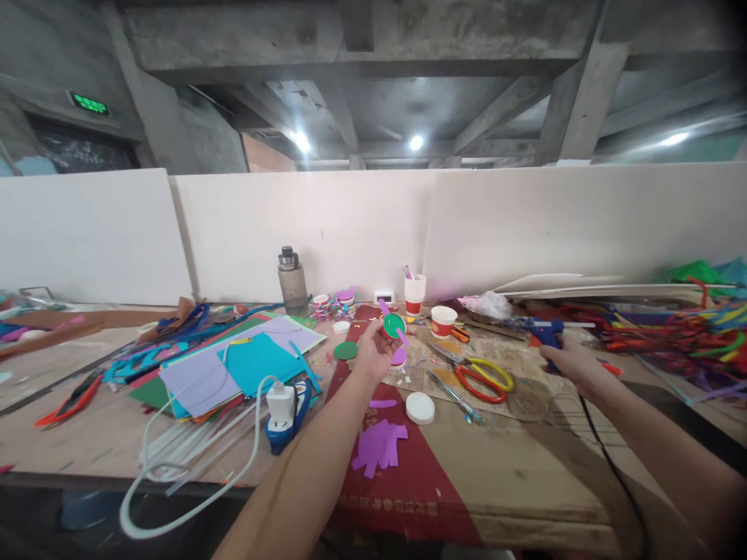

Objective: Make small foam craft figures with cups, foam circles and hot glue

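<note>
My left hand (374, 351) is closed around a small paper cup piece (394, 326) with a green round face and purple paper strips sticking out at its top and lower right. Off to the right, my right hand (561, 356) grips a blue glue gun (547, 334), its dark cord trailing down past my forearm. Below the left hand lie a pile of purple paper strips (380, 446) and a white round lid (420, 407). A green paper disc (346, 351) rests left of that hand. Scissors with red and yellow handles (482, 378) lie between the two hands.
Coloured paper sheets (257, 364), a white charger (281, 404) with a looping cable and a grey bottle (292, 281) occupy the left. Red-and-white paper cups (443, 320) stand behind. Tangled coloured strips (671, 334) are heaped far right; a white partition (303, 233) borders the back.
</note>
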`<state>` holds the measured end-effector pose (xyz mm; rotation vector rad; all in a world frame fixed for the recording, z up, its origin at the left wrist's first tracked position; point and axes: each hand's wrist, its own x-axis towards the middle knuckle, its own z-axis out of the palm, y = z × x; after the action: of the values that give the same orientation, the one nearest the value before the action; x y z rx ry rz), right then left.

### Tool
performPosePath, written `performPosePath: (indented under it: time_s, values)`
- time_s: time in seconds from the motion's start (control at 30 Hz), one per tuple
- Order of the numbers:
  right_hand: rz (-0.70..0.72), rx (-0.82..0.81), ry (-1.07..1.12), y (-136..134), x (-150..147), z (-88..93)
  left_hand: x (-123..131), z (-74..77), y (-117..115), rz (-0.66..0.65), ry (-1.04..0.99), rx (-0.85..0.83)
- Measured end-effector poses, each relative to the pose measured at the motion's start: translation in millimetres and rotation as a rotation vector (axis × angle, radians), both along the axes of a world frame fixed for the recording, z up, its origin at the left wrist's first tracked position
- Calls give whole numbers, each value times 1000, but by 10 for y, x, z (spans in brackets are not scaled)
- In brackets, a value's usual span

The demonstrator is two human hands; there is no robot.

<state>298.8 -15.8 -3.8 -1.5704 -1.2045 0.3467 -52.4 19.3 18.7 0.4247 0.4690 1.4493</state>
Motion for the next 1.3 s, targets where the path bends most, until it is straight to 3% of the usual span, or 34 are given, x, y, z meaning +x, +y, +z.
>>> performPosePath:
  time_s: [0.1,0.2,0.3,0.4,0.7,1.3]
  values:
    - [70,-24,247,-13,-346,177,13,-23,10,9,22,-22]
    - [274,44,427,-46,-760,381,22,-43,23,9,56,-58]
    - [477,89,378,-76,-1071,534,22,-62,31,21,78,-51]
    - [532,53,245,-87,-1232,579,21,-70,24,8,98,-32]
    - [561,61,-133,-190,-1302,322,141,-45,-74,-3,182,-25]
    - [545,53,-224,-229,-1262,292,251,-26,-196,-68,194,51]
